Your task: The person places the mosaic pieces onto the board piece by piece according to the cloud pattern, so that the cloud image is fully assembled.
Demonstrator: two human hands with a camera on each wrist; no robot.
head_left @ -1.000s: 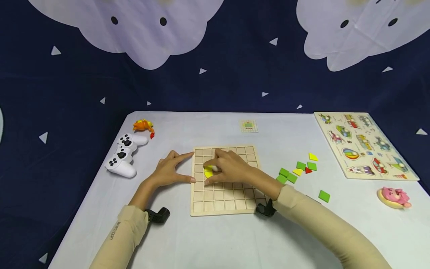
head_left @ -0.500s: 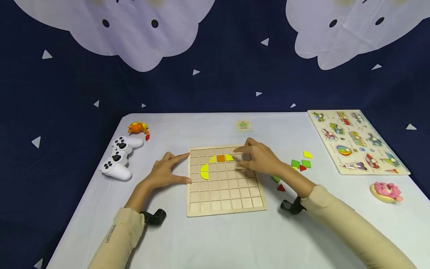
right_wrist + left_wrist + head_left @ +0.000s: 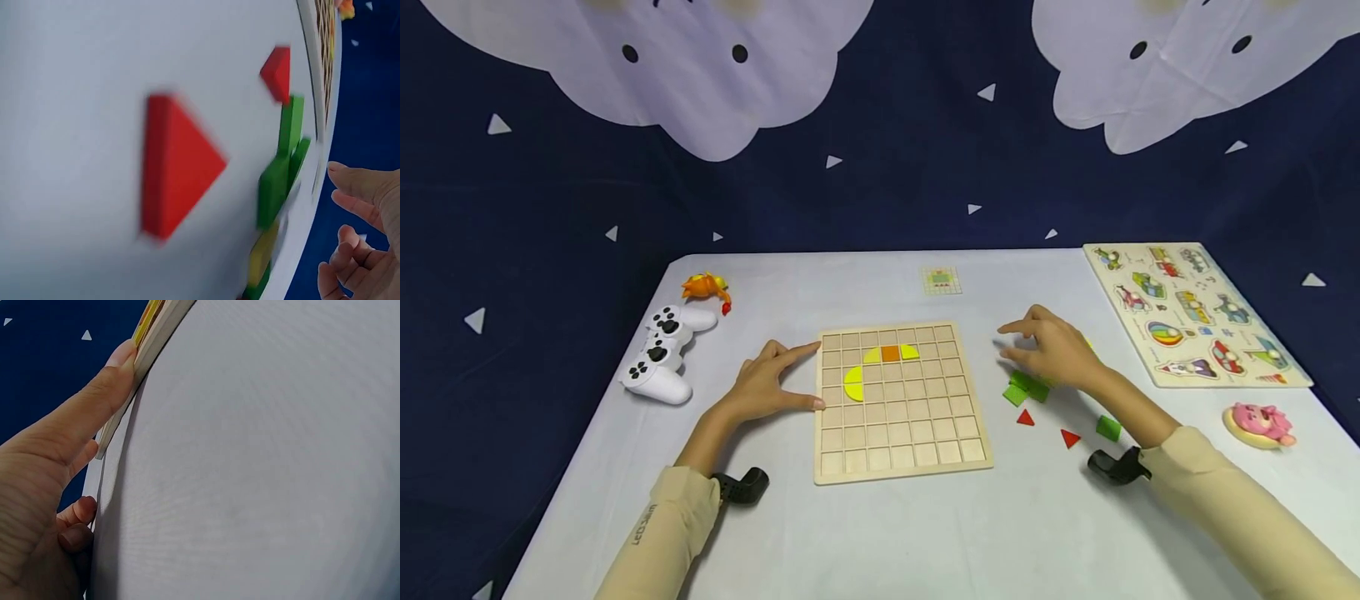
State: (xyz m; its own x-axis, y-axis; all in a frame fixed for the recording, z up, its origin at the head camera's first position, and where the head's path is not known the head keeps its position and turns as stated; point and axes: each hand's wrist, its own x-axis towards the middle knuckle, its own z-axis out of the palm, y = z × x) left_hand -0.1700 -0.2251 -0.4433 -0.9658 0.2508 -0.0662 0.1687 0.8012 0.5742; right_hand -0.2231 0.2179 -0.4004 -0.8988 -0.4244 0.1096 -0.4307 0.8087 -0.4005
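A wooden grid board (image 3: 917, 433) lies on the table. Set in its cells are a yellow half-round shape (image 3: 853, 383), two yellow quarter-round pieces and, between these two, an orange square (image 3: 890, 354). My left hand (image 3: 763, 385) rests thumb and forefinger, spread apart, against the board's left edge; in the left wrist view the thumb (image 3: 103, 390) touches that edge. Right of the board, my right hand (image 3: 1054, 348) hovers with fingers loosely extended and nothing in them. Green squares (image 3: 1015, 394) and a red triangle (image 3: 1026, 418) lie just below it, with yellow pieces partly hidden.
A pattern card (image 3: 941, 281) lies behind the board. At left are a white game controller (image 3: 658, 354) and an orange toy (image 3: 703, 286). A picture puzzle board (image 3: 1195, 317) and a pink toy (image 3: 1262, 425) sit at right. Another red triangle (image 3: 1070, 438) lies near a green square (image 3: 1108, 427).
My right hand has left the yellow half-round shape on the board and moved right to the loose pieces. My left hand stays at the board's edge. The head view has shifted slightly.
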